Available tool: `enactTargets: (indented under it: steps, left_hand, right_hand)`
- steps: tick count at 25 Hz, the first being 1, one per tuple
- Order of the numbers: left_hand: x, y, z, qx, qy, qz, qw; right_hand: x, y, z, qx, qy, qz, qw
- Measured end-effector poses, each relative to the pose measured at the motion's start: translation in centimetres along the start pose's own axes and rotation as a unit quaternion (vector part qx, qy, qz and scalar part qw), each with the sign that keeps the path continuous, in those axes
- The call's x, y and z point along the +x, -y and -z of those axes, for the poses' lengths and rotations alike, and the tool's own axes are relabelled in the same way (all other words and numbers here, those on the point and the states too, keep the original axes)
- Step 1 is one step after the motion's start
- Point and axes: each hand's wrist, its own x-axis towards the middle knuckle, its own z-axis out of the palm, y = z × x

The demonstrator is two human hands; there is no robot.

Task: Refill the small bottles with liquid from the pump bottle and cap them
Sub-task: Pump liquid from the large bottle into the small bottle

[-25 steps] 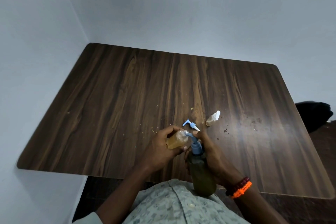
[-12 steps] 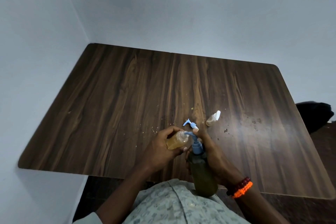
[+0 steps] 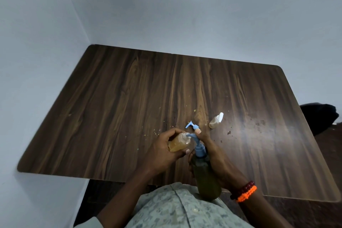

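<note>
Left hand: fingers wrapped round the small bottle, tilted, mouth at the nozzle.
Right hand: clasps the pump bottle, forefinger atop the pump.
Beyond the fingertips: loose pump, capped bottle on the table.

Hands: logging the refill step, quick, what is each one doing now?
Left hand: closed on the small bottle.
Right hand: closed on the pump bottle.
</note>
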Motion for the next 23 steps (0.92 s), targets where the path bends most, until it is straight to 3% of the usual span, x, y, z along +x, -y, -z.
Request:
enactTargets:
  steps: [4, 8, 13, 18, 23]
  left_hand:
    - [0.08, -0.14, 0.01, 0.007, 0.007, -0.012, 1.0]
    - [-0.11, -0.25, -0.07, -0.01, 0.003, -0.013, 1.0]
    - [-0.19, -0.31, -0.11, -0.004, 0.006, -0.023, 1.0]
    - [-0.21, -0.2, -0.09, -0.006, -0.003, -0.018, 1.0]
    - [-0.35, -0.34, -0.2, -0.003, 0.008, -0.021, 1.0]
  right_hand:
    - [-0.21, -0.12, 0.34, 0.006, 0.027, -0.033, 0.999]
    - [-0.33, 0.12, 0.09, 0.011, 0.013, 0.029, 0.999]
    - [0.05, -0.66, 0.53, -0.002, 0.028, -0.014, 1.0]
    - [0.02, -0.59, 0.35, 0.01, 0.014, 0.033, 0.999]
    - [-0.11, -0.63, 0.75, -0.022, 0.032, -0.011, 0.999]
